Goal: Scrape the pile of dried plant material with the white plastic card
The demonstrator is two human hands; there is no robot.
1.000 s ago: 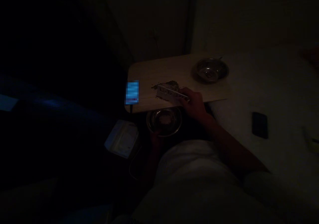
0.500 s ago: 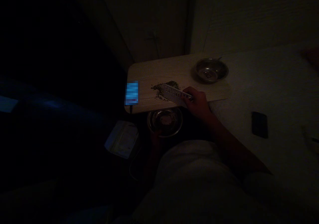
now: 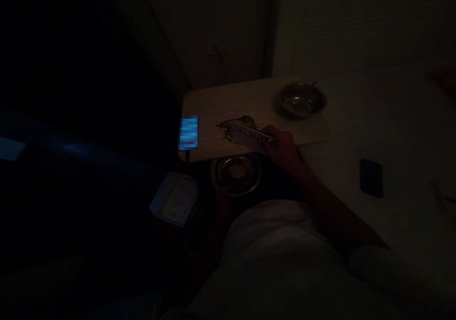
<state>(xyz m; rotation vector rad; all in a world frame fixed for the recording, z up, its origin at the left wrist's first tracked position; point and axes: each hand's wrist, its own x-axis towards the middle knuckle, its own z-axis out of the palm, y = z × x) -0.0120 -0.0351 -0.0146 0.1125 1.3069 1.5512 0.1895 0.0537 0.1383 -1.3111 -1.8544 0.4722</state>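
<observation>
In dim light, my right hand [image 3: 281, 145] is closed around a broad, pale knife [image 3: 248, 135] with a row of holes along its blade. The blade stands tilted over a small spread of chopped green bits [image 3: 224, 127], which look like herbs. These lie on the pale wooden tabletop [image 3: 210, 102], near its front edge. Below that edge my left hand [image 3: 223, 197] grips the near rim of a metal bowl [image 3: 255, 185]. Something pale shows at the bowl's bottom. The fingers of my left hand are partly lost in the dark.
A second metal bowl [image 3: 302, 100], with a utensil handle at its rim, stands at the back right. A lit, blurred screen [image 3: 188, 133] is at the tabletop's left end. A dark phone [image 3: 371, 178] lies on the pale surface to the right. A whitish box [image 3: 174, 199] stands lower left.
The knife and my right hand have shifted slightly right, uncovering more chopped bits, and the blade's tilt has changed. My left hand stays at the lower bowl.
</observation>
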